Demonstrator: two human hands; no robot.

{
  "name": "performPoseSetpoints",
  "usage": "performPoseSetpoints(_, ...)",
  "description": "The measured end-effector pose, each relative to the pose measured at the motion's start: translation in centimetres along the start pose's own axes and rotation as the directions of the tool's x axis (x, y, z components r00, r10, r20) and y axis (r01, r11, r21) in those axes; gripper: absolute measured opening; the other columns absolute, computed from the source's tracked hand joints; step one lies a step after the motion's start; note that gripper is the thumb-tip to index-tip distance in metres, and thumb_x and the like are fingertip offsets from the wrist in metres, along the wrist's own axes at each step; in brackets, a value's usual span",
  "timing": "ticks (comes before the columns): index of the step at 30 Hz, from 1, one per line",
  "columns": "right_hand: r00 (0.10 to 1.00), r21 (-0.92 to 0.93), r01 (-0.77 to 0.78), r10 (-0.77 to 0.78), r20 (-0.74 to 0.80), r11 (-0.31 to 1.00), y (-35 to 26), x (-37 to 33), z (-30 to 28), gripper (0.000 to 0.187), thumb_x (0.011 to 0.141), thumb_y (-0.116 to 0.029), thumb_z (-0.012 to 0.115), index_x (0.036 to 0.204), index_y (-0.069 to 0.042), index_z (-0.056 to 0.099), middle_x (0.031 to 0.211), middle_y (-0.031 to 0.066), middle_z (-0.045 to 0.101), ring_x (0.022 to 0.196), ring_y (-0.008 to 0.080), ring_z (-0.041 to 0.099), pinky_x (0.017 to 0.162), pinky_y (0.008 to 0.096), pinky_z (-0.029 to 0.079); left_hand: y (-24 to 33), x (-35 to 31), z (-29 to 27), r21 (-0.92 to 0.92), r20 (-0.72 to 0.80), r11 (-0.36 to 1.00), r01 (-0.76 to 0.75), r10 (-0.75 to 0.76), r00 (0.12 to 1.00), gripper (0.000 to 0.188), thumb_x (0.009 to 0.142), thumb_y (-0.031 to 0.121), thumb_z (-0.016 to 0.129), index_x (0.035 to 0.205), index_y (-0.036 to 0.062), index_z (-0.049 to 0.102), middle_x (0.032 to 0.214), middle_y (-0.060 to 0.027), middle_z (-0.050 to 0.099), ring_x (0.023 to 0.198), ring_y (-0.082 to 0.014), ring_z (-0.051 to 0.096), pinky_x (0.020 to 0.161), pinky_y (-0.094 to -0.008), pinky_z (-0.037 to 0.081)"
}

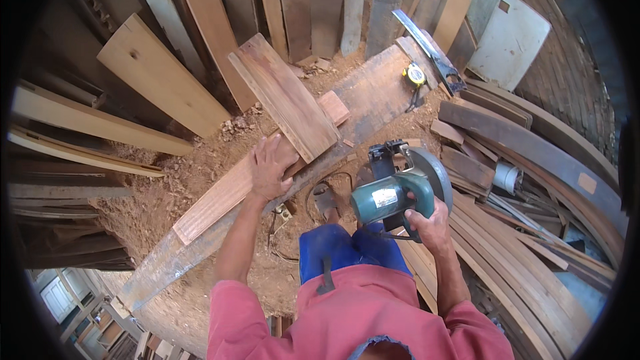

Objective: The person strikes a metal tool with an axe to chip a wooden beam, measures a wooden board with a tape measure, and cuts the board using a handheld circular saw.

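My right hand (428,221) is wrapped round the rear handle of a green circular saw (381,199), held above the floor at the right of my knees. The saw's round guard faces right, away from my left hand. My left hand (269,168) lies with fingers spread on a long reddish plank (220,207), near its middle. Across that plank rests a shorter, wider board (287,97), its lower end just beyond my left fingertips. The long plank's far end (335,108) shows past the crossing board. Both lie on a worn bench plank (167,260).
A yellow tape measure (415,75) and a metal square (427,47) lie at the bench's far end. Upright boards (163,77) lean along the back and left. Stacked timber (513,260) fills the right. Sawdust (180,173) covers the ground; a cable (277,227) runs near my feet.
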State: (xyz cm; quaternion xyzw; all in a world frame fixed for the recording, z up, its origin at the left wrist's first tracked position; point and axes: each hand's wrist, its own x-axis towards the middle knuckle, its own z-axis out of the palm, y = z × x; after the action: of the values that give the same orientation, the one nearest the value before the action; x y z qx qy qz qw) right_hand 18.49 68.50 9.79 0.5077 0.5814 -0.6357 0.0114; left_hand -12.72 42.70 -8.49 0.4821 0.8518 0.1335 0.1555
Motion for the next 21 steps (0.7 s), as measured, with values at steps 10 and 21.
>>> performPoseSetpoints(10, 0.979, -0.169, 0.156, -0.130, 0.156, 0.973, -4.2, 5.2, 3.6, 0.038, 0.084, -0.010, 0.074, 0.120, 0.001, 0.067, 0.093, 0.0055, 0.067, 0.085, 0.0152, 0.063, 0.079, 0.0337, 0.053, 0.0, 0.2, -0.1, -0.021, -0.017, 1.000, -0.018, 0.018, 1.000, 0.068, 0.058, 0.028, 0.086, 0.125, 0.0322, 0.075, 0.165, -0.0153, 0.034, 0.152, -0.0448, 0.024, 0.125, -0.0628, 0.016)
performPoseSetpoints(21, 0.979, -0.153, 0.130, -0.102, 0.175, 0.980, -3.6, 6.1, 3.7, 0.041, 0.083, -0.010, 0.075, 0.121, 0.000, 0.067, 0.094, 0.0060, 0.068, 0.085, 0.0154, 0.063, 0.078, 0.0337, 0.053, -0.1, 0.0, 0.0, -0.036, -0.087, 0.997, -0.062, 0.058, 0.994, 0.067, 0.056, 0.028, 0.082, 0.122, 0.0276, 0.075, 0.162, -0.0191, 0.038, 0.149, -0.0480, 0.029, 0.120, -0.0638, 0.021)
